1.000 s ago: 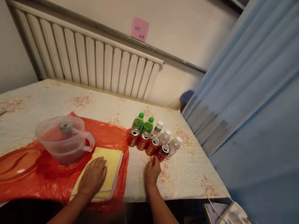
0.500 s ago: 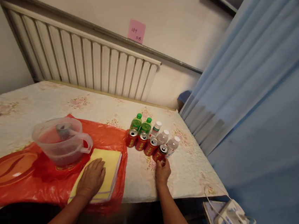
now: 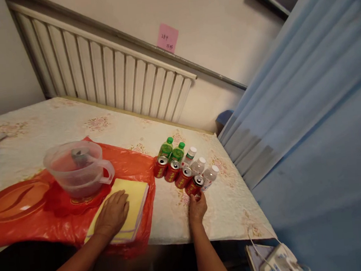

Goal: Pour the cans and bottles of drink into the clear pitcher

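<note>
The person's left hand [image 3: 113, 214] lies palm down on a yellow stack [image 3: 136, 193] near the front edge of the table [image 3: 169, 221], its fingers stretched out and lying close to one another, with nothing clasped. The right hand [image 3: 198, 210] is just inside the same edge, toward the near right corner, with its thumb and fingertips at the base of the nearest red can [image 3: 193, 187]; whether they grip it or only touch it cannot be told. That can stands upright at the right-hand end of a slanting row, beside three other red cans [image 3: 172, 173], all well in from the table's right edge. Just behind them, toward the far right corner, stand two green-capped bottles [image 3: 177, 153] and three white-capped bottles [image 3: 199, 166]. The yellow stack rests on a red plastic sheet [image 3: 122, 160], which reaches the front edge. Farther left on that sheet are a translucent jug [image 3: 79, 179], its handle pointing toward the cans, and an orange oval piece [image 3: 11, 203]. A radiator [image 3: 107, 74] runs along the wall behind the table's back edge, and a blue curtain [image 3: 296, 141] hangs beyond its right edge.
</note>
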The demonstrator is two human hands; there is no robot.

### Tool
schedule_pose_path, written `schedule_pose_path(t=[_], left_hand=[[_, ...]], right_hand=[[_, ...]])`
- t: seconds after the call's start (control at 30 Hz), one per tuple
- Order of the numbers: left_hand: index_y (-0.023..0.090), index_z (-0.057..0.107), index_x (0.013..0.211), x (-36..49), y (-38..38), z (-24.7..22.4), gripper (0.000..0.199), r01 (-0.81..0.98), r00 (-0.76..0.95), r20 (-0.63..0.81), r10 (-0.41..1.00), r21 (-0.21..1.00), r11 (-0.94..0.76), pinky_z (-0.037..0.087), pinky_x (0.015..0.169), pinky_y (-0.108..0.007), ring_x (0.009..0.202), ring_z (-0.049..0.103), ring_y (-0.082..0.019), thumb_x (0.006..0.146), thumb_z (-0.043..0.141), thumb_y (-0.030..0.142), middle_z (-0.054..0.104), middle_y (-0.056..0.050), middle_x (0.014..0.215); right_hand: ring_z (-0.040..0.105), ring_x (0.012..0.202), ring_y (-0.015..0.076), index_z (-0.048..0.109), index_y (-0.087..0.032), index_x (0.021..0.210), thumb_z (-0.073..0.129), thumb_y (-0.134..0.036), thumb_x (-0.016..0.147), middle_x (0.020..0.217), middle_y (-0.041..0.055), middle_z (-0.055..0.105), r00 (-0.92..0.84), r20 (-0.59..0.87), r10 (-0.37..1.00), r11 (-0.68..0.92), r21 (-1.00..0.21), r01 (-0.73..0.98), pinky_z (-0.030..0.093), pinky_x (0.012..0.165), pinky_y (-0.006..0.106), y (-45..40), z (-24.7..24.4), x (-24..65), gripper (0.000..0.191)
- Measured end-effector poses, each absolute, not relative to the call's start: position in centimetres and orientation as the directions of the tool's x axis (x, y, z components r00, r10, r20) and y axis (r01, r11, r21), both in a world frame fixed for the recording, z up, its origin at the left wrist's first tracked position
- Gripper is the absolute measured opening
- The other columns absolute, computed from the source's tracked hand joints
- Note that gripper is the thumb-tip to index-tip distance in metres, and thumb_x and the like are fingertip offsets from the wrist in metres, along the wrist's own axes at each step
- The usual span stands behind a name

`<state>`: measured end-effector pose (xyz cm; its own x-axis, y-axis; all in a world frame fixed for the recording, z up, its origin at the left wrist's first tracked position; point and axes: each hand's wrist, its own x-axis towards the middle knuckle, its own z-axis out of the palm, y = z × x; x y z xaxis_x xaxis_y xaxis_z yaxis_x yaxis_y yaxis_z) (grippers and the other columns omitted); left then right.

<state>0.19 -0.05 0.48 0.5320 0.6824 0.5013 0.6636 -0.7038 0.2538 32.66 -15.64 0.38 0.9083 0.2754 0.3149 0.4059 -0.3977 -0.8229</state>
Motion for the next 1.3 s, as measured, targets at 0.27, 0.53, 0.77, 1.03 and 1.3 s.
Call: schedule_pose_path(t=[0.27,0.53,0.77,1.03,1.3], left_hand=[[0.013,0.068,0.114,0.1,-0.9,0.8,0.032,0.658,0.511,0.507,0.694,0.289,-0.695,0.046,0.108,-0.050,0.122,0.059,-0.031,0.095,0.044,0.025,0.068,-0.018,0.125],[0.016,0.067,0.114,0.1,-2.0,0.8,0.030,0.679,0.473,0.460,0.751,0.353,-0.644,0.043,0.111,-0.050,0.126,0.057,-0.029,0.094,0.045,0.020,0.066,-0.015,0.131],[0.015,0.066,0.106,0.9,-2.2,3.4,0.026,0.714,0.536,0.236,0.811,0.386,-0.584,0.042,0.103,-0.051,0.118,0.057,-0.030,0.090,0.047,0.012,0.066,-0.016,0.122],[0.014,0.067,0.097,1.0,-1.5,3.9,0.015,0.680,0.609,0.243,0.755,0.330,-0.655,0.043,0.086,-0.049,0.096,0.057,-0.030,0.089,0.055,0.017,0.065,-0.014,0.100],[0.018,0.067,0.094,1.3,-0.9,0.4,0.012,0.595,0.608,0.337,0.719,0.408,-0.693,0.042,0.084,-0.044,0.095,0.056,-0.027,0.088,0.065,0.027,0.066,-0.012,0.103]], right_hand=[[0.066,0.078,0.0269,0.067,-0.014,0.101,0.047,-0.054,0.082,0.088,0.0142,0.072,0.929,0.274,0.249,-0.391,-0.849,0.355,0.049,0.074,0.035,-18.1,1.2,30.3,0.049],[0.068,0.076,0.0281,0.071,-0.022,0.087,0.054,-0.057,0.080,0.082,0.0090,0.075,0.862,0.244,0.445,-0.336,-0.847,0.413,0.052,0.073,0.037,-19.3,1.3,26.9,0.039],[0.061,0.054,0.0208,0.071,-0.021,0.090,0.063,-0.051,0.080,0.070,0.0040,0.069,0.614,0.224,0.757,-0.086,-0.897,0.434,0.051,0.052,0.032,-12.9,6.5,22.6,0.033],[0.057,0.058,0.0153,0.070,-0.018,0.096,0.066,-0.040,0.079,0.070,0.0000,0.064,0.268,0.255,0.929,0.096,-0.866,0.491,0.048,0.056,0.026,0.0,13.0,19.5,0.028],[0.057,0.063,0.0139,0.072,-0.017,0.107,0.070,-0.030,0.071,0.076,0.0001,0.068,-0.076,0.277,0.958,0.265,-0.748,0.608,0.049,0.062,0.026,14.5,16.4,13.7,0.038]])
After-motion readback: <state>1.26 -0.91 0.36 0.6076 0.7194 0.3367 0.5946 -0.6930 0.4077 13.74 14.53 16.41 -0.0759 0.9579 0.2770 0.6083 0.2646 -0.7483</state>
